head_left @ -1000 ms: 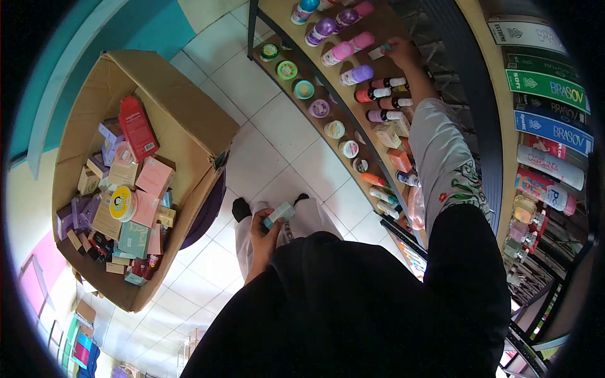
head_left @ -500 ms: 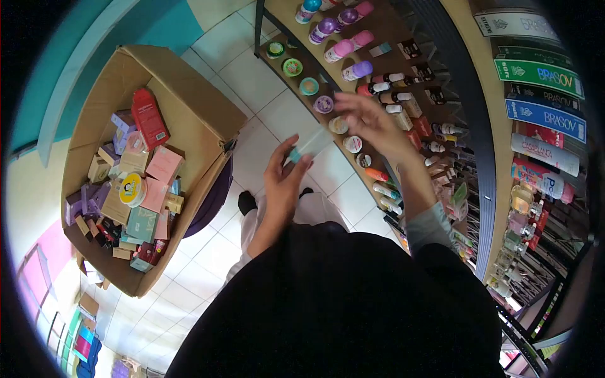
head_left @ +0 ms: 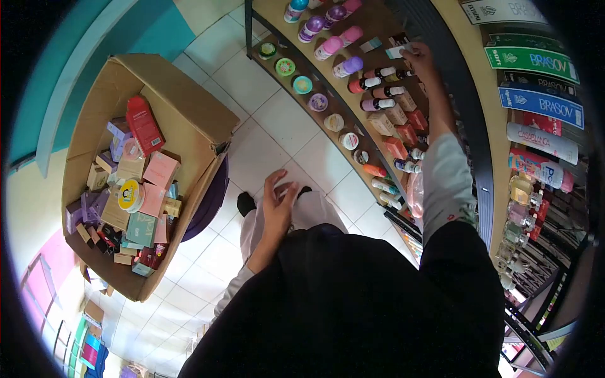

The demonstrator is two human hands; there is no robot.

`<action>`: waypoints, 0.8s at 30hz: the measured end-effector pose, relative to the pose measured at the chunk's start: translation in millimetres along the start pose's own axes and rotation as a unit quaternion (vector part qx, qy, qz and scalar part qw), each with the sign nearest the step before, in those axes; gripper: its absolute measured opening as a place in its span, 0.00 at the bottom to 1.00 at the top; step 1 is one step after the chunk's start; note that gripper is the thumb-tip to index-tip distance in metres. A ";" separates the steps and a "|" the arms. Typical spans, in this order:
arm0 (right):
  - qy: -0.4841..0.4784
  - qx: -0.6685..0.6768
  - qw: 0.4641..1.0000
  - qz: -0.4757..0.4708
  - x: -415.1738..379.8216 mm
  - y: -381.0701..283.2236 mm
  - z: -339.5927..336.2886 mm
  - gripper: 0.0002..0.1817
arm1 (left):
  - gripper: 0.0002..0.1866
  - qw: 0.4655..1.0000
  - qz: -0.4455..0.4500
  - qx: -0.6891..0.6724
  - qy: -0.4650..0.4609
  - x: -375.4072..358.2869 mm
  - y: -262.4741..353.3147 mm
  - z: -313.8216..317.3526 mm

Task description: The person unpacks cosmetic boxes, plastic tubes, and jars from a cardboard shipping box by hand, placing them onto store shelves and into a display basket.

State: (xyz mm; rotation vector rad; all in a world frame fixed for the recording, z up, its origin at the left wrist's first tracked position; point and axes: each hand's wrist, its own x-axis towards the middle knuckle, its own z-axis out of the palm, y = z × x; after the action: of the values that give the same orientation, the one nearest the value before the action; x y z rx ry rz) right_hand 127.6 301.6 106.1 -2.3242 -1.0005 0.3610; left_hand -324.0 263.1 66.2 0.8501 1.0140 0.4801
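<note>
My right hand (head_left: 421, 62) reaches to the back of the shelf, its fingers closed on a small white box (head_left: 395, 52). A similar pale box with a teal part (head_left: 370, 45) stands just beside it, and a small dark box (head_left: 397, 39) is behind. Several roll-on deodorants (head_left: 347, 67) and dark bottles with white caps (head_left: 364, 84) are in front of that hand. My left hand (head_left: 278, 206) hovers over my lap, fingers loosely curled and apart, holding nothing.
To the left stands an open cardboard box (head_left: 189, 94) full of small cartons, with a red pack (head_left: 145, 126) and a yellow-lidded tub (head_left: 131, 195). Round jars (head_left: 318, 102) line the lower shelf edge. Boxed goods (head_left: 535, 104) and perfume bottles fill the right shelf.
The pale box has left my left hand and is now in my right hand at the shelf. My right arm has stretched up and away; my left hand has lowered slightly.
</note>
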 end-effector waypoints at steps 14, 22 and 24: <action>0.013 -0.341 0.940 -0.029 70.2 39.8 27.1 0.23 | 0.20 0.996 -0.074 0.029 0.040 -21.3 -32.0 -35.8; -0.009 -0.395 0.919 0.015 92.5 34.4 45.1 0.22 | 0.20 0.996 -0.076 0.026 0.042 -20.0 -55.5 -40.9; -0.022 -0.407 0.913 0.012 99.4 39.4 46.2 0.22 | 0.20 0.996 -0.077 0.018 0.040 -18.9 -61.1 -40.9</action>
State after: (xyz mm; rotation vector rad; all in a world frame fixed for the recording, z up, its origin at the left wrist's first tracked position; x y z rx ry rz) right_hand 197.3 371.1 43.6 -3.0711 -1.3208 -0.0214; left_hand -370.7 229.3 16.8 0.7822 1.1555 0.3690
